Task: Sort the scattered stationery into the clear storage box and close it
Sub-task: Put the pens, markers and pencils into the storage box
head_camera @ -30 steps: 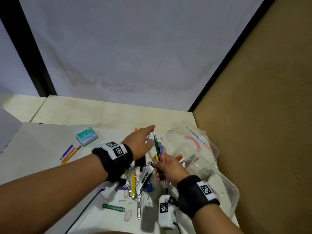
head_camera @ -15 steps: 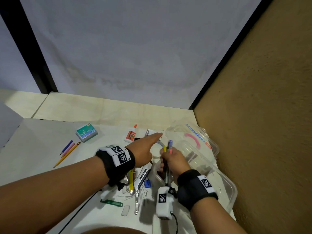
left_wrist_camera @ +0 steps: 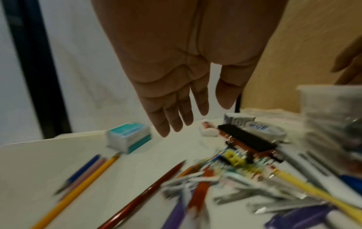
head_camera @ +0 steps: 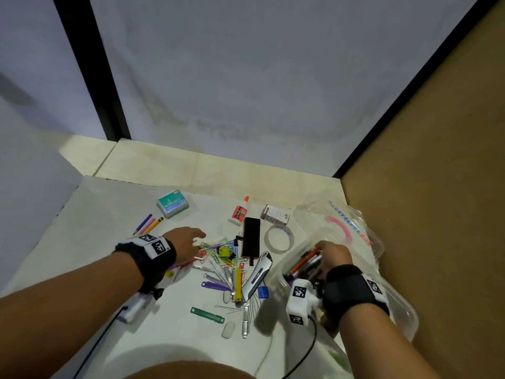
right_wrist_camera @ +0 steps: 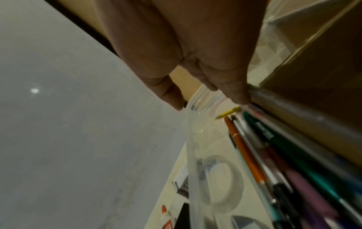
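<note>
Three pencils [head_camera: 147, 225] lie together at ten o'clock on the bench [head_camera: 109, 242]: one blue, one pink, one yellow. There is one teal box [head_camera: 172, 203], one glue bottle [head_camera: 238, 213], one small white box [head_camera: 276, 214], one black bar [head_camera: 251, 236], one tape ring [head_camera: 279, 239], one utility knife [head_camera: 258, 274] and one clear storage box [head_camera: 404, 310]. Paper clips [head_camera: 216, 248] and pens [head_camera: 303, 263] are too many and too tangled to count.

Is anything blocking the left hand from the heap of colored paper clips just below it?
Nothing visible does. The left hand hangs open right beside the paper clips, with only bare table between them.
</note>
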A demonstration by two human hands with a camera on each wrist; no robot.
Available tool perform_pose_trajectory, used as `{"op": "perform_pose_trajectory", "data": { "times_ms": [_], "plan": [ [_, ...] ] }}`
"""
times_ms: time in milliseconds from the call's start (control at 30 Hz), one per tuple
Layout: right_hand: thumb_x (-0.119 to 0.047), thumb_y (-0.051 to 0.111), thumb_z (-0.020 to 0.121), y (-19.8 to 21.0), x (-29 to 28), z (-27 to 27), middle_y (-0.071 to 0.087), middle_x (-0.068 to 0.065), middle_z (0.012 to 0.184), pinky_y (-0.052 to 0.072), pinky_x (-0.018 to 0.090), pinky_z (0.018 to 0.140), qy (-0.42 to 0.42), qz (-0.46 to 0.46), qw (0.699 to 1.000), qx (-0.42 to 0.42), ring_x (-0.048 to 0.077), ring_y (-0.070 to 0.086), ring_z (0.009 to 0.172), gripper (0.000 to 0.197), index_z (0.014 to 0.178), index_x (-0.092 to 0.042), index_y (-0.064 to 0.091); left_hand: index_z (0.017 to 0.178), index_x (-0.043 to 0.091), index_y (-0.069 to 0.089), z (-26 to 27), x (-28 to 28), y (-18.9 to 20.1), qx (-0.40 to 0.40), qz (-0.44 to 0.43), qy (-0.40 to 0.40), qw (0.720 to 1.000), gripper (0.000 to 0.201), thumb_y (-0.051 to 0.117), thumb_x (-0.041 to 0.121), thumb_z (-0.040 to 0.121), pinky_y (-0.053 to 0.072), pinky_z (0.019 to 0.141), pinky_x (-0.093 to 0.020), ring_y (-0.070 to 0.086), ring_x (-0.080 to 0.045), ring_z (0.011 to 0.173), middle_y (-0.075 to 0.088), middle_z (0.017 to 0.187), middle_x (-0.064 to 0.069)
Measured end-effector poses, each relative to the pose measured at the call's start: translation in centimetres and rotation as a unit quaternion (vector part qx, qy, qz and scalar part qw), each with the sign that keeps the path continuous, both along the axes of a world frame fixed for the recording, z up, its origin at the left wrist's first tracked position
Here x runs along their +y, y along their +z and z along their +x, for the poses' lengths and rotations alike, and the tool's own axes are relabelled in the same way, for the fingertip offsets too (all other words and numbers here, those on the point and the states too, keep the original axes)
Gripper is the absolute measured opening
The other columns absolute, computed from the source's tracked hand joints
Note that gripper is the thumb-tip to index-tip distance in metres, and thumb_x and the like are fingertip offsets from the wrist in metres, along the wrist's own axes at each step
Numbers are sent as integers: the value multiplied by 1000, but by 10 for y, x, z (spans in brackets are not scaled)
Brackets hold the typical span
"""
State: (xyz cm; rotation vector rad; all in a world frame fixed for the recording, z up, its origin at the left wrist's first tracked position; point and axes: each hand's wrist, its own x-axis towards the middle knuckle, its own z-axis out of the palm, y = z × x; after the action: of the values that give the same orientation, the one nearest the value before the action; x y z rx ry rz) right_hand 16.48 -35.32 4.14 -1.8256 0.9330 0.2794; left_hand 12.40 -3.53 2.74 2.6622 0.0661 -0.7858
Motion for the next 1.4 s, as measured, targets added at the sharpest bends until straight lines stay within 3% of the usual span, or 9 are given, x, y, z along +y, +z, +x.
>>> {"op": "perform_pose_trajectory", "data": {
  "times_ms": [67, 133, 300, 400, 533, 633, 867, 1067, 1400],
  "plan": [
    [-21, 62, 76, 7, 14, -4, 57, 21, 117, 47, 42, 96, 8, -43, 999, -13, 38, 57, 109, 53, 123, 1, 53, 141, 24, 39, -4, 18, -8, 14, 24, 8, 1000, 46, 46, 25, 96, 28, 112, -27, 37, -18, 136, 39, 149, 0],
    [-14, 59, 82, 14, 31, -8, 53, 16, 130, 43, 42, 101, 28, -102, 991, -77, 36, 52, 118, 51, 132, -7, 48, 141, 24, 39, -8, 34, -14, 33, 39, 22, 998, 46, 46, 24, 96, 28, 113, -27, 38, -18, 136, 39, 149, 0],
    [-4, 58, 81, 19, 85, -25, 57, 12, 118, 38, 33, 99, 182, -202, 935, -226, 27, 50, 114, 21, 100, -8, 65, 140, 25, 41, -20, 61, -24, 50, 67, 42, 996, 46, 46, 24, 95, 33, 110, -26, 40, -18, 135, 41, 147, -1],
    [-6, 55, 85, 4, 118, -35, 61, 7, 108, 43, 29, 89, 320, -158, 922, -149, 23, 56, 106, 15, 95, -12, 64, 140, 24, 42, -29, 70, -30, 63, 75, 41, 994, 45, 45, 20, 95, 34, 108, -27, 41, -18, 134, 43, 144, -1],
    [-13, 52, 91, -28, 156, -46, 66, 6, 103, 42, 21, 79, 470, -170, 865, -42, 19, 58, 93, 14, 97, -14, 65, 137, 23, 44, -41, 84, -43, 86, 72, 37, 993, 47, 44, 15, 92, 37, 108, -29, 43, -19, 131, 45, 141, -1],
    [-11, 48, 93, -46, 181, -47, 67, 10, 113, 45, 24, 86, 537, -185, 823, -14, 21, 60, 98, 24, 109, -9, 66, 137, 25, 45, -44, 92, -51, 78, 84, 25, 993, 46, 42, 13, 92, 37, 110, -29, 42, -18, 132, 44, 142, 0],
    [-7, 48, 87, -82, 233, -25, 62, 9, 115, 42, 31, 94, 669, -259, 694, -61, 28, 55, 110, 30, 110, -14, 65, 131, 23, 50, -37, 93, -58, 45, 123, -24, 991, 44, 42, 11, 90, 43, 102, -35, 46, -23, 126, 49, 135, -2],
    [-9, 58, 85, -100, 242, 2, 57, 9, 117, 44, 35, 93, 697, -356, 618, -67, 28, 47, 115, 32, 116, -14, 60, 131, 17, 49, -13, 83, -63, 12, 145, -31, 989, 45, 50, 7, 87, 44, 96, -35, 46, -26, 124, 49, 131, -6],
    [-15, 54, 87, -104, 243, 4, 55, 10, 122, 43, 35, 89, 711, -315, 623, -85, 29, 49, 114, 36, 123, -12, 49, 127, 10, 45, 12, 58, -69, -22, 141, -51, 988, 38, 49, 6, 90, 42, 97, -35, 48, -28, 119, 50, 127, -12]
  ]
}}
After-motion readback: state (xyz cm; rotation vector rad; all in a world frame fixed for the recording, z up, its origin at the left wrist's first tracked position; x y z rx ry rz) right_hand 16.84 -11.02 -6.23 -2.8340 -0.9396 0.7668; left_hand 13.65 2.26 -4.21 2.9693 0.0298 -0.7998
